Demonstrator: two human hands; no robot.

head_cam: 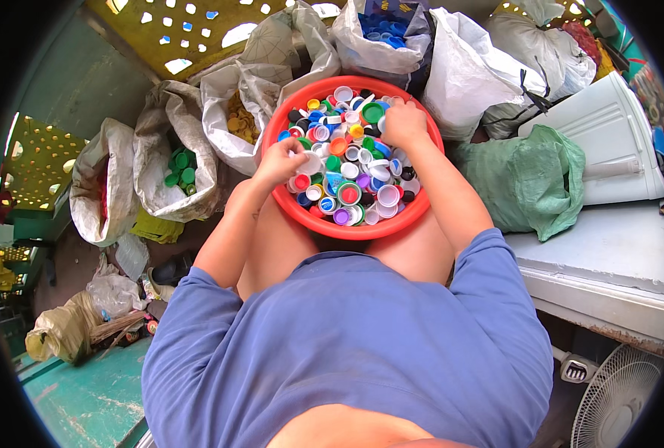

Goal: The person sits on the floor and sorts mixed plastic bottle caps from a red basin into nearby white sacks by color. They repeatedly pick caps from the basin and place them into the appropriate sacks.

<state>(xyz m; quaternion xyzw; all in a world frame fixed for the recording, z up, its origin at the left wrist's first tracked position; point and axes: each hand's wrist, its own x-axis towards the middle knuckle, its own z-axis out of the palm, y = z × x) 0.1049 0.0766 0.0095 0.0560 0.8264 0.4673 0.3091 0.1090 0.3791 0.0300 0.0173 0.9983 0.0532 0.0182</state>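
A round red plastic basin (354,234) rests on my lap, filled with loose plastic bottle caps (349,169) in many colours. At the basin's left side, my left hand (279,163) pinches a translucent white lid (310,163) between thumb and fingers. My right hand (405,124) reaches among the caps near the far right rim, beside a large green cap (373,112). Its fingertips point away from me, and I cannot tell whether they grip a cap. An orange cap (338,147) and a red cap in a green ring (349,193) lie on the pile between the hands.
Open sacks stand around the basin: one with green caps (182,168), one with yellow caps (242,120), one with blue caps (385,31). A white sack (461,73) and a green woven sack (519,179) are at right. A fan (617,403) stands lower right.
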